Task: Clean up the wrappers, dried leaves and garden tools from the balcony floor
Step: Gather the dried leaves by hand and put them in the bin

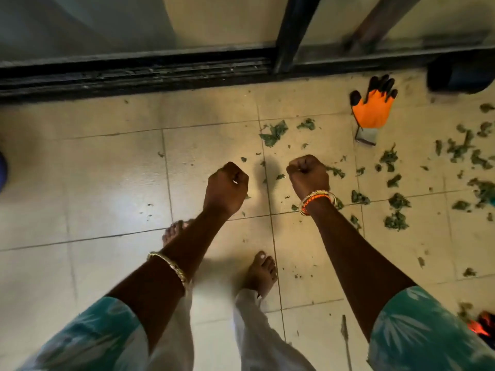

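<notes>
Both my hands hang out in front of me above the tiled balcony floor (112,167), each curled into a fist with nothing visible in it. My left hand (226,187) is over a bare tile. My right hand (308,175) is over scattered green dried leaves (396,202) that spread across the tiles to the right. An orange garden glove with black fingertips (373,108) lies flat on the floor, beyond and to the right of my right hand. A second orange and black item (482,328) shows partly at the bottom right edge.
A dark sliding-door track (134,73) runs across the floor ahead, with a dark upright frame (292,30). A dark round object (458,74) sits at the far right by the track. My bare feet (261,271) stand on the tiles below my hands.
</notes>
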`<state>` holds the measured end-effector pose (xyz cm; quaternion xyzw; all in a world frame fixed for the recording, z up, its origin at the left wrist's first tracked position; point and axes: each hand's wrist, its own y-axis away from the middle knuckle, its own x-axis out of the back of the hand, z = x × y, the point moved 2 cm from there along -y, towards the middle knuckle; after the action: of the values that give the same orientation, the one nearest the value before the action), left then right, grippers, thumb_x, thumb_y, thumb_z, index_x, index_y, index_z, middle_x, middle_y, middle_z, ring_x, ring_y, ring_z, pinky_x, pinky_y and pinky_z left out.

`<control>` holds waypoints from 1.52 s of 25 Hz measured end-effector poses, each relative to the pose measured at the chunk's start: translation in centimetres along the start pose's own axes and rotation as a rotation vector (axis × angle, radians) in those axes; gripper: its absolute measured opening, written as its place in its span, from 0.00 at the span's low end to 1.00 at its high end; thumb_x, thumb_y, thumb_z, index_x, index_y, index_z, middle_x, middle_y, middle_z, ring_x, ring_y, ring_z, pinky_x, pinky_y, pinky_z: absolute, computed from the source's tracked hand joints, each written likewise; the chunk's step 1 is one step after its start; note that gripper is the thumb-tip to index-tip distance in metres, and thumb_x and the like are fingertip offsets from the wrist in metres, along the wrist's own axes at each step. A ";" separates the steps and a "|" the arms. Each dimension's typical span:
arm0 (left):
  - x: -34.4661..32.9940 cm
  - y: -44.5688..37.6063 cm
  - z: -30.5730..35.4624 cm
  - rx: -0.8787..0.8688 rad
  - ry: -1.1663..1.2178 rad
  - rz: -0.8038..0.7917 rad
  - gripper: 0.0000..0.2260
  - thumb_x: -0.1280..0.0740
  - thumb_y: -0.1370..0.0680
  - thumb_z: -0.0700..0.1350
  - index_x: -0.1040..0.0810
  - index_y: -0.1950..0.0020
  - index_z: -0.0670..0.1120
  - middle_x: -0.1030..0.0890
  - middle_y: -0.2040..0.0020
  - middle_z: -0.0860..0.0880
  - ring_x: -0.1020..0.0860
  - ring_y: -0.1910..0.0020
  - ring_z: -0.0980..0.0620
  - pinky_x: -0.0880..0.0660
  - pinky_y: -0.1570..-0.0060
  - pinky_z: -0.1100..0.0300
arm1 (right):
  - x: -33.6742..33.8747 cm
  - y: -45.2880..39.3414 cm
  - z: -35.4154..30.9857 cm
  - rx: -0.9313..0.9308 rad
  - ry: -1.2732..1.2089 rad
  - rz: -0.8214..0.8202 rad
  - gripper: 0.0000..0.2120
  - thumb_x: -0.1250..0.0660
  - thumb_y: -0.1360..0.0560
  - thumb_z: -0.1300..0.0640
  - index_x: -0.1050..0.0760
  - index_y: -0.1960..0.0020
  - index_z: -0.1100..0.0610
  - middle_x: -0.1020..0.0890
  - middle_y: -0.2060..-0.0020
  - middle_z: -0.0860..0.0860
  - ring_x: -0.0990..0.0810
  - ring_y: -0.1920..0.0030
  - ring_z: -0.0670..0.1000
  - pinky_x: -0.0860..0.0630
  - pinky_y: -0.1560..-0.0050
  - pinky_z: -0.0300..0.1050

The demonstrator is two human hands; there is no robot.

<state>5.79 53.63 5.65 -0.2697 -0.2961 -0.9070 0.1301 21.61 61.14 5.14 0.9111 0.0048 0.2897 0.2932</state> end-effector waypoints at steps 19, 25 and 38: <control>-11.4 -20.4 -9.3 -0.429 0.084 -0.028 0.05 0.37 0.22 0.40 0.22 0.56 0.43 0.20 0.63 0.50 0.22 0.63 0.54 0.25 0.60 0.63 | -13.4 -21.3 10.9 0.864 0.254 0.195 0.15 0.38 0.33 0.72 0.18 0.51 0.65 0.19 0.48 0.63 0.21 0.45 0.62 0.28 0.41 0.43; -10.3 -22.1 -5.8 -0.250 0.213 -0.267 0.11 0.43 0.18 0.48 0.25 0.51 0.43 0.20 0.55 0.42 0.23 0.63 0.46 0.24 0.61 0.50 | -11.8 -18.3 10.7 0.467 -0.222 0.179 0.13 0.37 0.30 0.74 0.17 0.53 0.62 0.16 0.52 0.57 0.18 0.50 0.51 0.22 0.44 0.45; -12.8 -22.2 -5.4 0.193 0.429 -0.503 0.18 0.44 0.19 0.50 0.33 0.68 0.48 0.34 0.80 0.54 0.40 0.82 0.57 0.44 0.82 0.67 | -12.0 -14.4 7.0 0.488 -0.169 0.076 0.12 0.41 0.24 0.64 0.28 0.41 0.59 0.22 0.52 0.49 0.22 0.59 0.37 0.28 0.59 0.33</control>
<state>5.32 68.85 -15.62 0.0222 -0.4037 -0.9145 -0.0131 17.73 67.21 -13.54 0.9753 0.0159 0.2136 0.0532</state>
